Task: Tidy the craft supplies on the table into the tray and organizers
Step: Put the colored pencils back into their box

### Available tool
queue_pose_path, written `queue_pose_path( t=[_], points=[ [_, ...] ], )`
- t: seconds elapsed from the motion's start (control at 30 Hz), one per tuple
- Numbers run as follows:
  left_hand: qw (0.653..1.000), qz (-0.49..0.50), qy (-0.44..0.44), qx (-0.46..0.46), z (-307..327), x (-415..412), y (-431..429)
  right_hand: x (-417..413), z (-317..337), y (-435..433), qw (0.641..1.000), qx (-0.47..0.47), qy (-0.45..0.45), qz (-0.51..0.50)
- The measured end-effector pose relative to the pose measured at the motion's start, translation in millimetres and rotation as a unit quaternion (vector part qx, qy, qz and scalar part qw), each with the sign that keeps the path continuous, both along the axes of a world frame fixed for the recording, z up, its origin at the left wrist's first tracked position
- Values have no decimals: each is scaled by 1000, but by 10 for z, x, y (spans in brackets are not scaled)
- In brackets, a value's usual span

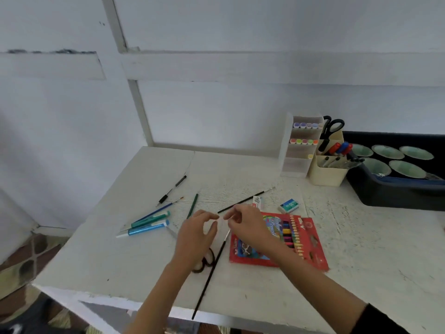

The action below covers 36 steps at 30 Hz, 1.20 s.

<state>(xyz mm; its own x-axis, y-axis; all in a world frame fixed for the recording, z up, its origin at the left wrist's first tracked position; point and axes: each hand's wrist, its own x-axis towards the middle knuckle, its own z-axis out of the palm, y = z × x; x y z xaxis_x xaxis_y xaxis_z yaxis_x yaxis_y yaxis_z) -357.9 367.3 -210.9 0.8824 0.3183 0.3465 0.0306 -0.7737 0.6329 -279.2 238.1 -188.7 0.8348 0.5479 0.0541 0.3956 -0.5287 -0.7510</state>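
White bench (120, 261) under you, your left hand (196, 235) and right hand (245, 225) nearly touch fingertips, grip impossible to tell, so lift 1 paintbrush (207, 283) by its middle toward the organizer (327, 174).

It looked like a home craft corner: a worn white surface (265, 297) against white walls (216, 112), pens (147, 226) and brushes (209, 273) scattered left of a marker organizer (301, 150).
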Motion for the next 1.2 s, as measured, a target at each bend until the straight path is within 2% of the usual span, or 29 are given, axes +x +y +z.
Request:
queue_pose_path(
  t=[0.17,0.23,0.3,0.4,0.47,0.53,0.6,0.73,0.87,1.07,1.2],
  points=[
    [995,96,-1,-34,-38,-343,669,-167,-185,780,991,-110,60,-42],
    [991,122,-5,-45,-55,-460,839,-258,-229,971,982,-176,36,-56],
    [991,129,-10,-43,-82,-541,952,-323,-235,1043,979,-194,25,-66],
    [992,119,-8,-33,-130,-597,1050,-289,-209,1011,983,-139,80,-88],
    [993,113,-4,-40,-144,-583,1064,-173,-153,934,976,-75,170,-116],
    [994,100,-4,-50,-138,-536,1020,-52,-28,764,947,21,293,-130],
    [995,81,-10,-56,-126,-452,935,60,127,486,923,94,355,-115],
    [998,22,-19,-63,-103,-219,654,278,245,-255,940,113,304,-106],
    [999,-37,-19,-26,-92,63,258,361,267,-1067,952,92,237,-167],
    [986,-162,20,20,-84,329,-369,269,135,-2146,965,-22,135,-225],
    [962,-250,82,70,-71,428,-713,183,27,-2550,963,-108,66,-237]
  ],
)
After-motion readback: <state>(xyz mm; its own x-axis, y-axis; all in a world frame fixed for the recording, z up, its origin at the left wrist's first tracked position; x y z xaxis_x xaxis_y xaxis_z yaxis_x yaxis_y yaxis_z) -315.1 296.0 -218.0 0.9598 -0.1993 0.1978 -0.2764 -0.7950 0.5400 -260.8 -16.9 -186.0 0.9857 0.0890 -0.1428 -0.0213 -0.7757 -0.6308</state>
